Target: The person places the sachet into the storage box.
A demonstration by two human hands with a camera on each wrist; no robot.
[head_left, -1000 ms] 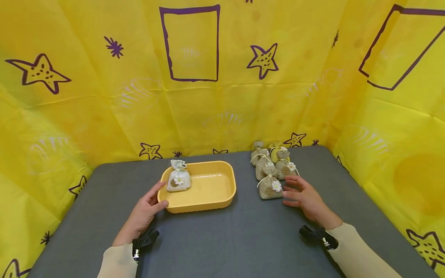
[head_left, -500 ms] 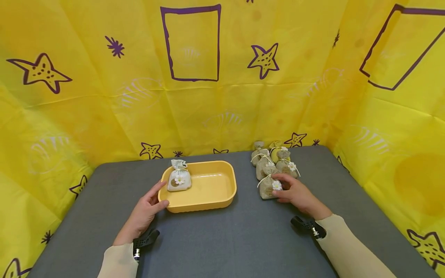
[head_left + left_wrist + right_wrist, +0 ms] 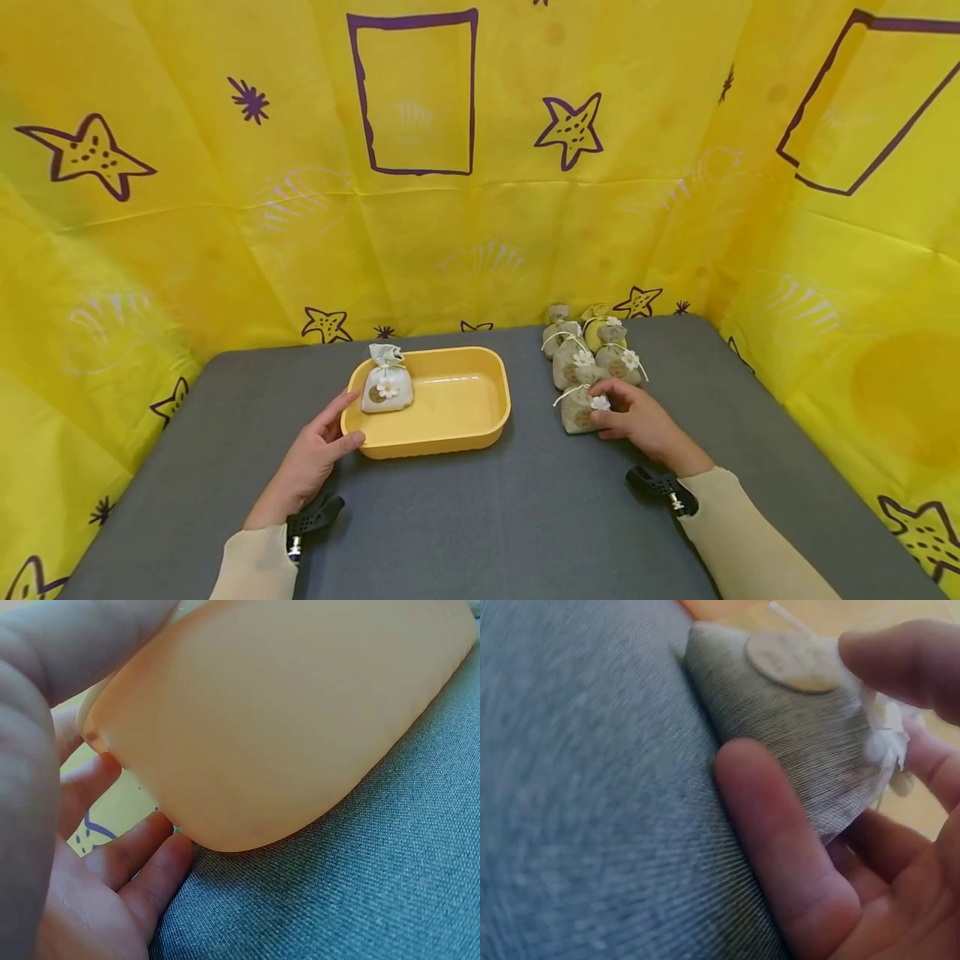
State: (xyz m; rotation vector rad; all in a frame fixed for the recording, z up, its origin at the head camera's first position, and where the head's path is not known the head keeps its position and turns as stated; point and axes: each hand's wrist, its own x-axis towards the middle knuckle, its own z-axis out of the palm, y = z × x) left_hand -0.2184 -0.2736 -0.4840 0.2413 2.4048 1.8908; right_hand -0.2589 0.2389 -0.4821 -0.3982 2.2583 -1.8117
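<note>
1. Sleeves, both beige: left sleeve (image 3: 255,567), right sleeve (image 3: 750,533), black wrist mounts just ahead of each.
2. Left hand (image 3: 311,458): holds near end of yellow tray (image 3: 457,408), thumb at rim, fingers round the end wall. Unchanged over the last second; tray hasn't moved, so it reads as a steadying hold.
3. Right hand (image 3: 648,425): has gone from beside front sachet (image 3: 577,410) to gripping it between thumb and fingers.
4. Front sachet: beige, white flower, round label; on dark grey table (image 3: 450,525), right of tray and well apart from it. Nudged slightly toward the person since half a second ago. Cannot tell if base is off the cloth. Judgement: reach done, grasp stage now, no carry yet.
5. White sachet (image 3: 387,392): upright inside tray, left end, same spot as earlier.
6. Rest of the cluster, just behind the gripped one: middle sachet (image 3: 567,367), right-side sachet (image 3: 615,360), rear sachet (image 3: 553,342), yellow sachet (image 3: 592,335) partly hidden. All look undisturbed.
7. Yellow curtain (image 3: 637,233) with starfish print, farthest back.
</note>
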